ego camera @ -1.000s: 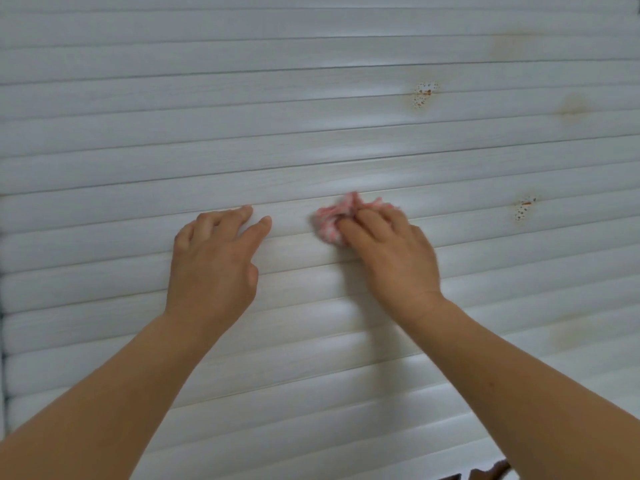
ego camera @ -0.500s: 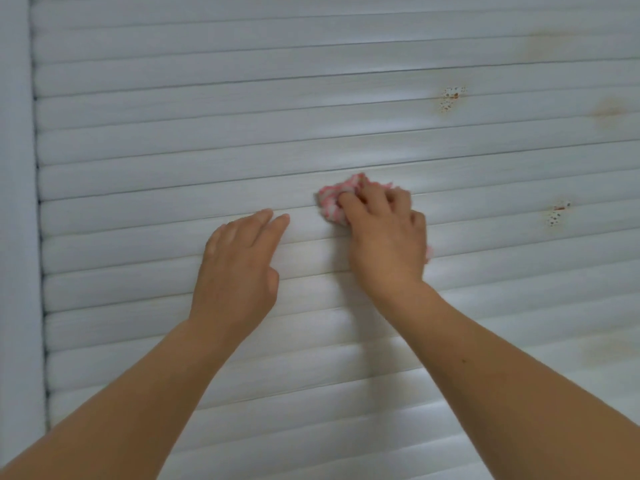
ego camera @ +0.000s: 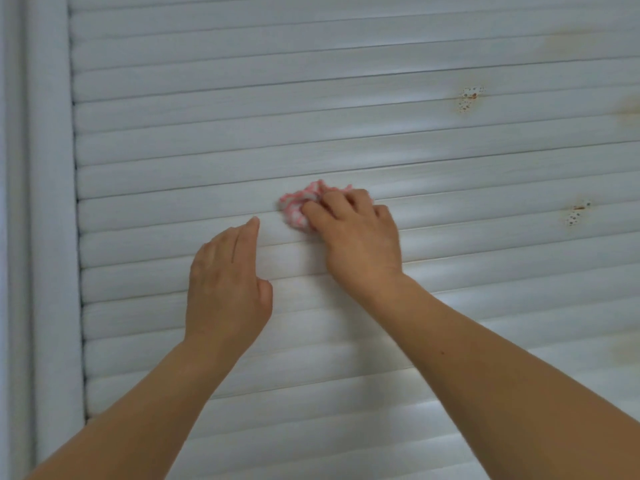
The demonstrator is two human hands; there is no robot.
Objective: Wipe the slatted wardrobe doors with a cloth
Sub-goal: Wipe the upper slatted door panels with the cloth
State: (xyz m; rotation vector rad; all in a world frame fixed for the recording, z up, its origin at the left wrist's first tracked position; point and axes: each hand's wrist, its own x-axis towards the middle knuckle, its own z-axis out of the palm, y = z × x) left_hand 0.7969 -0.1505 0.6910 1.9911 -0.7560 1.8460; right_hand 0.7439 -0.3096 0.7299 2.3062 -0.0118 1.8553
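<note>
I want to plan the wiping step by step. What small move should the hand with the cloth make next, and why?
Probably slide the cloth left along its slat, toward the frame. The right hand presses it mid-door, the slat left of it looks unwiped, and the left hand rests flat just below that path.

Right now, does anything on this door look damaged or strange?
Yes. On the slatted door, right of the cloth, two speckled rusty spots look like chipped paint. Faint brownish stains mark the far right edge. The slats themselves look straight.
</note>
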